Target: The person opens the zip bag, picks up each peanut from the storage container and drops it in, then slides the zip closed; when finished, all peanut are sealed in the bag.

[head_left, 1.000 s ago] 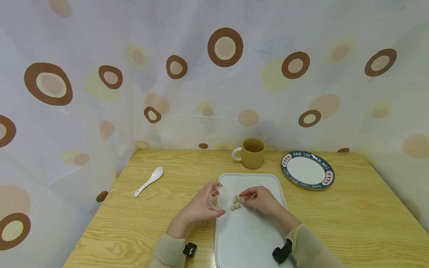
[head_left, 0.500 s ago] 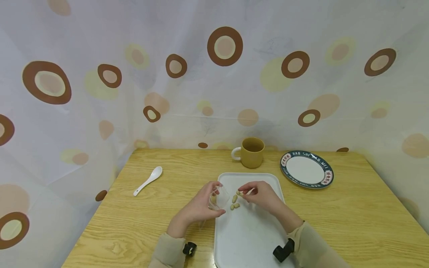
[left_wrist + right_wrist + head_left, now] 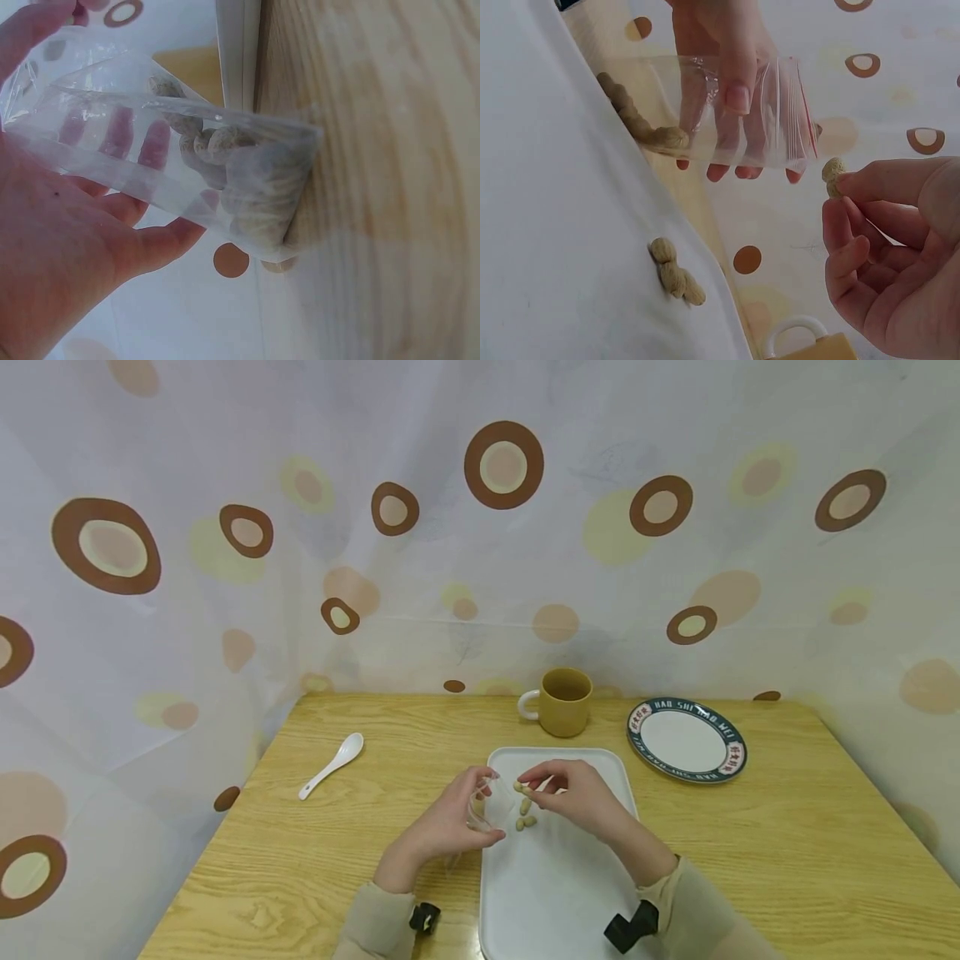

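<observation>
One peanut (image 3: 833, 176) pinched in the right hand (image 3: 900, 251), just beside the mouth of a clear bag (image 3: 778, 105) clamped in the left hand (image 3: 450, 820); loose peanuts (image 3: 673, 277) on the white tray (image 3: 555, 893) below the right hand.

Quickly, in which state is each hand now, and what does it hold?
Left hand: holding a clear bag with peanuts inside.
Right hand: closed, pinching a single peanut.

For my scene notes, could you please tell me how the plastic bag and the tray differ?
The plastic bag is see-through; the tray is white and opaque. The bag is gripped by the left hand; the tray lies on the table. The bag is smaller than the tray. Both hold peanuts.
</observation>
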Demonstrator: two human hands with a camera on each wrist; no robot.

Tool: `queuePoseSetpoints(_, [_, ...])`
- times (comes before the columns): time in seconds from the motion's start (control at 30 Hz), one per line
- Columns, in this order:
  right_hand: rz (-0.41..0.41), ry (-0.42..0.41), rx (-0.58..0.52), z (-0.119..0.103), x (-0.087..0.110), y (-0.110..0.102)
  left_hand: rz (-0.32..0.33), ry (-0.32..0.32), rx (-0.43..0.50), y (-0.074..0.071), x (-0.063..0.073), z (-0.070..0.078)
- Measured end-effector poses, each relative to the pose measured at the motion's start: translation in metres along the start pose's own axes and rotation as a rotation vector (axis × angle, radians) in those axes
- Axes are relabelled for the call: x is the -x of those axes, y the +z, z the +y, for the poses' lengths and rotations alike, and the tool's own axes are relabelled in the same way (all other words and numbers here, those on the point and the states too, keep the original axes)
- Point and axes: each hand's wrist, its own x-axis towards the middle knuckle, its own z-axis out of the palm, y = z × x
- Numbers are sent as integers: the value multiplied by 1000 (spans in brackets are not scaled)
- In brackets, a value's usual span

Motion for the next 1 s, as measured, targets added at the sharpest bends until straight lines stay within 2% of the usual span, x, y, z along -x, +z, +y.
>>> queuePoseSetpoints(0.2, [0,-78,5,-10,3,2,4,7,-3,1,0,-1])
queuePoseSetpoints(0.67, [-40,-143,-56,-21,-1,13,4,6,-13,-1,0,-1])
queuePoseSetpoints(0.83, [-61,-156,-88,-25,-1,15,6,6,-19,-2,0,1])
queuePoseSetpoints(1.0, [-48,-122,-72,-25,-1,12,5,3,-6,-2,1,1])
